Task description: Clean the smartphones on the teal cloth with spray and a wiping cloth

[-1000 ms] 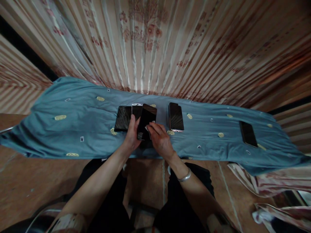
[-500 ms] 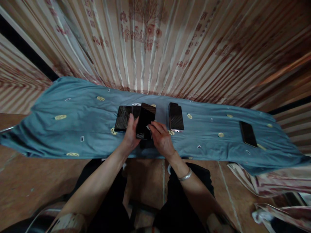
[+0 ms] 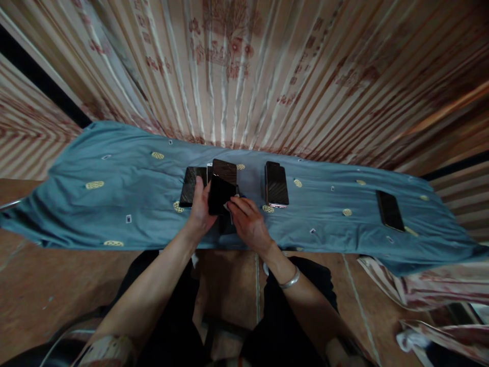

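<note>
My left hand (image 3: 201, 206) grips a black smartphone (image 3: 221, 193) by its left side, thumb along the edge. The phone is raised over the cloth, and its upper glass reflects the curtain. My right hand (image 3: 250, 219) is closed at the phone's lower right, its fingers pinching a small pale piece, perhaps a wipe (image 3: 226, 205), against the phone. Most of that piece is hidden by the fingers. Left of the held phone lies a dark, tablet-like device (image 3: 189, 191). A white-framed phone (image 3: 209, 172) shows only partly behind the held one.
Stacked dark phones (image 3: 277, 186) lie right of my hands. A single black phone (image 3: 389, 210) lies farther right. A blue patterned cloth (image 3: 145, 204) covers the narrow table. Behind it hangs a pleated curtain (image 3: 237, 102). A silver bangle (image 3: 290, 279) circles my right wrist.
The held phone has shifted slightly left and its tilt has changed, so its top now mirrors the curtain. Both hands moved a little left with it. The white-framed phone is more covered.
</note>
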`<state>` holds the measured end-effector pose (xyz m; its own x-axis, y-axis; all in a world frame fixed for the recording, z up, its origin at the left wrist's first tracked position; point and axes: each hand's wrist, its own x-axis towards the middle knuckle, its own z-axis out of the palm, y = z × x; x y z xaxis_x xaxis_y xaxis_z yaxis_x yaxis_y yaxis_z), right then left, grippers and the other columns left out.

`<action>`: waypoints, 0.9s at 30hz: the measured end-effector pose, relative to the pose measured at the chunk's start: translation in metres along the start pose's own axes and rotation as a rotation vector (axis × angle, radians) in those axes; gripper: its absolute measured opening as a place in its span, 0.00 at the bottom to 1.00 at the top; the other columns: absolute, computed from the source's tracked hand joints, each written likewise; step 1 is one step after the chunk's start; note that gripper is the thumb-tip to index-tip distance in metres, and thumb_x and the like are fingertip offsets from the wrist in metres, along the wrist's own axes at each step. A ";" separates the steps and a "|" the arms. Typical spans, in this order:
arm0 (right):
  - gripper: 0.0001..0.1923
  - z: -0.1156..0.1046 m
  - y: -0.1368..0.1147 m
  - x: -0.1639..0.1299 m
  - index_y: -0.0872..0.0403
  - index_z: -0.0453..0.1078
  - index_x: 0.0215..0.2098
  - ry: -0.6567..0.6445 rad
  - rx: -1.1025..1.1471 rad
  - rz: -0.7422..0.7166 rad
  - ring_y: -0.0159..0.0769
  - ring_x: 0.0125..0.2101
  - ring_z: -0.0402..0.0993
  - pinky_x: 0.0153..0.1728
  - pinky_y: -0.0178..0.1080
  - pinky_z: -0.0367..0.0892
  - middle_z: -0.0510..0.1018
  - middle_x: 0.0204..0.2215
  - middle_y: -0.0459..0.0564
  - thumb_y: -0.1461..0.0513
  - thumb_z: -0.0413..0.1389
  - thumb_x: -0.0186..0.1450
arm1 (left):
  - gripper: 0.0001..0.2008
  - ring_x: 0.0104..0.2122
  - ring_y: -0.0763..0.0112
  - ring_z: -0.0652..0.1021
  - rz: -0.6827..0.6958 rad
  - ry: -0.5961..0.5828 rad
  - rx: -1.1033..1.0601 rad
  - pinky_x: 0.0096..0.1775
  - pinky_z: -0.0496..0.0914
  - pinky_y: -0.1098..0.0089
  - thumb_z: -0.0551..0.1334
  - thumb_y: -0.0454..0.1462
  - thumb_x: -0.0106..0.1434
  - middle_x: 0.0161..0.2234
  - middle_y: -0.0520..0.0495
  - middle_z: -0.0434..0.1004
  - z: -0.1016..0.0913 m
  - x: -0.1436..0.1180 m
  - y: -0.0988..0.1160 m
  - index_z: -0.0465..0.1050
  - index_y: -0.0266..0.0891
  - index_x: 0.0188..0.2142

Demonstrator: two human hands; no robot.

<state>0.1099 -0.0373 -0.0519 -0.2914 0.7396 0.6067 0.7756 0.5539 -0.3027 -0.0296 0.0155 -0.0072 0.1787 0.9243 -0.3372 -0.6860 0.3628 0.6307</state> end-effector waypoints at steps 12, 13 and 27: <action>0.19 0.000 0.001 -0.002 0.54 0.73 0.58 -0.029 0.051 0.020 0.43 0.55 0.73 0.59 0.50 0.72 0.79 0.54 0.59 0.67 0.50 0.72 | 0.33 0.41 0.58 0.83 0.015 -0.011 -0.025 0.43 0.77 0.61 0.45 0.58 0.71 0.39 0.41 0.85 -0.003 0.002 0.002 0.78 0.38 0.49; 0.20 0.000 0.002 -0.002 0.54 0.73 0.59 -0.020 0.056 0.033 0.43 0.56 0.73 0.59 0.50 0.72 0.78 0.54 0.59 0.67 0.50 0.72 | 0.33 0.42 0.57 0.83 0.015 -0.011 -0.032 0.44 0.77 0.60 0.45 0.58 0.71 0.40 0.41 0.85 -0.004 0.002 0.002 0.78 0.38 0.49; 0.21 0.004 0.008 -0.005 0.56 0.70 0.60 0.081 0.121 0.125 0.42 0.58 0.73 0.59 0.47 0.73 0.78 0.55 0.60 0.66 0.45 0.74 | 0.30 0.43 0.54 0.83 -0.067 0.013 -0.040 0.47 0.77 0.58 0.49 0.57 0.70 0.38 0.40 0.85 -0.008 0.002 -0.001 0.79 0.37 0.46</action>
<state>0.1153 -0.0349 -0.0601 -0.1467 0.7750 0.6146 0.7285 0.5050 -0.4629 -0.0344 0.0157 -0.0138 0.2164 0.8964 -0.3869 -0.7002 0.4187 0.5783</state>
